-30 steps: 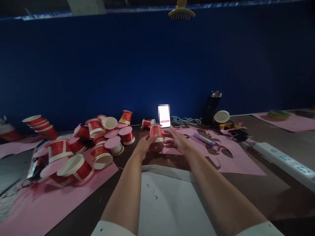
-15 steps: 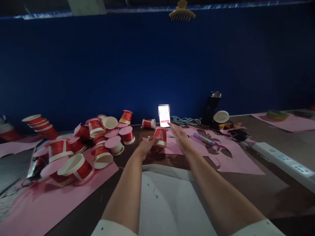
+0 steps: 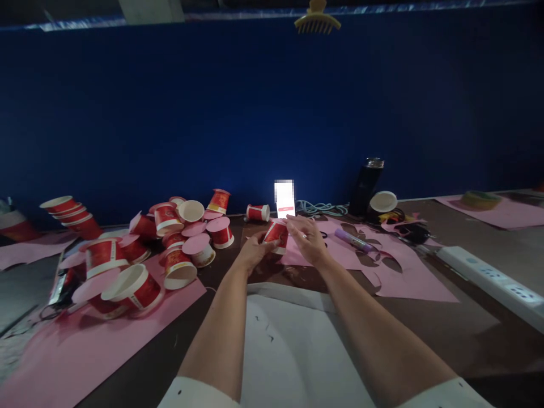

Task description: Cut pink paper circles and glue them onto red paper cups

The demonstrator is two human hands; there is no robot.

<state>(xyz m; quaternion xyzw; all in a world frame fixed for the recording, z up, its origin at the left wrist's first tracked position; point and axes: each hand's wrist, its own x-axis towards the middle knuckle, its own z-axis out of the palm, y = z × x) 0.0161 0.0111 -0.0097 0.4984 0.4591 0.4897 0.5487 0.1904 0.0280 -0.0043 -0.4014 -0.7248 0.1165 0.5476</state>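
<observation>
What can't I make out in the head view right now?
All head view:
Held cup: inside hidden by its own wall.
Left hand: some fingers hidden behind the cup.
Phone: screen pixelated above, text too small below.
Power strip: one end cut off by right edge.

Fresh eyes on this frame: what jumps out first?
Probably the lit screen, mid-frame before the dark blue wall. Just in front, the left hand grips a red cup, the right hand close at its other side. Then the cup heap at left, and the yellow clip up top.
</observation>
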